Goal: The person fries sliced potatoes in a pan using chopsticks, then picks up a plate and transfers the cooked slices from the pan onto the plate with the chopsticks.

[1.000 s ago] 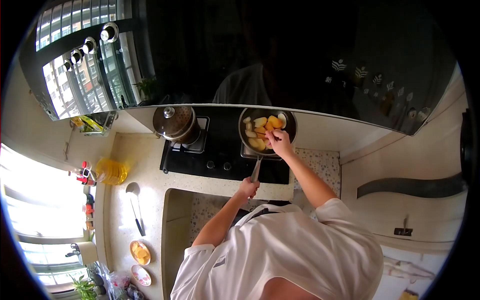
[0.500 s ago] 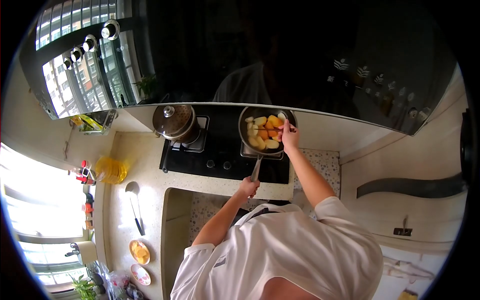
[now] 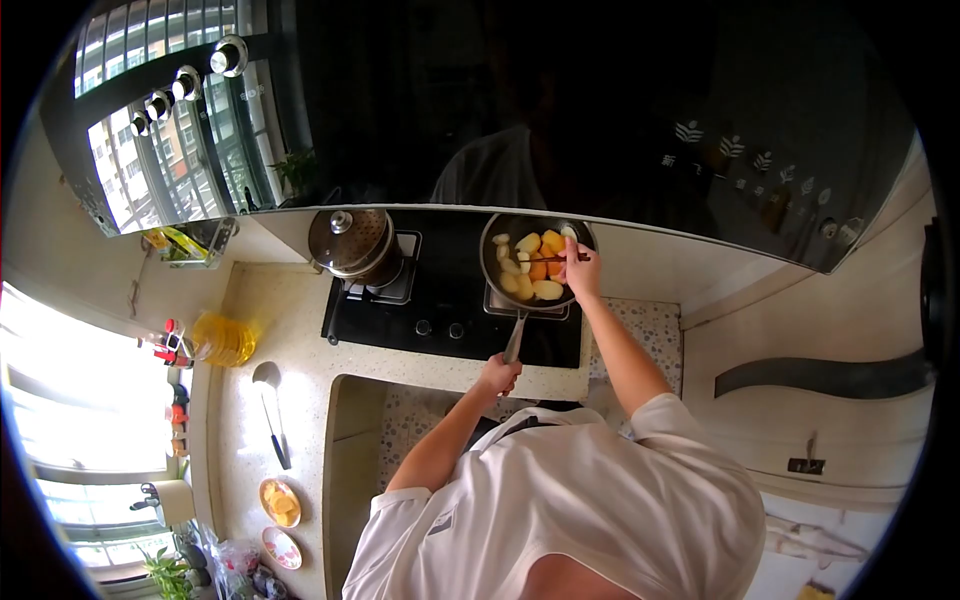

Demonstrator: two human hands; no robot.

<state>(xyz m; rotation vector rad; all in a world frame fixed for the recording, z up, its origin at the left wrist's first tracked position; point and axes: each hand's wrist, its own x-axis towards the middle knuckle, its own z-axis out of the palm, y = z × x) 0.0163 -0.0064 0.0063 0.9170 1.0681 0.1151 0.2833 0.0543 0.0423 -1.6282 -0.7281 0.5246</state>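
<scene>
A dark frying pan (image 3: 489, 281) sits over the right burner, its handle (image 3: 514, 340) pointing toward me. My left hand (image 3: 499, 375) is wrapped round the end of that handle. In the pan lie several pale yellow chunks (image 3: 547, 290) and orange chunks (image 3: 538, 271), a single layer spread across the base. My right hand (image 3: 582, 273) is over the pan's right side, closed on dark chopsticks (image 3: 548, 260) that reach leftward among the chunks. Whether the tips grip a piece is too small to tell.
A lidded pot (image 3: 352, 245) stands on the left burner of the black stove (image 3: 390, 325). On the left counter are an oil jug (image 3: 224, 340), a ladle (image 3: 270, 415), a plate of yellow pieces (image 3: 280, 502) and a patterned plate (image 3: 282, 548). The black range hood (image 3: 600, 120) overhangs the stove.
Some chunks in the pan have shifted slightly, and the chopsticks have moved a little among them. My left hand keeps its hold on the handle. The whole view has shifted slightly.
</scene>
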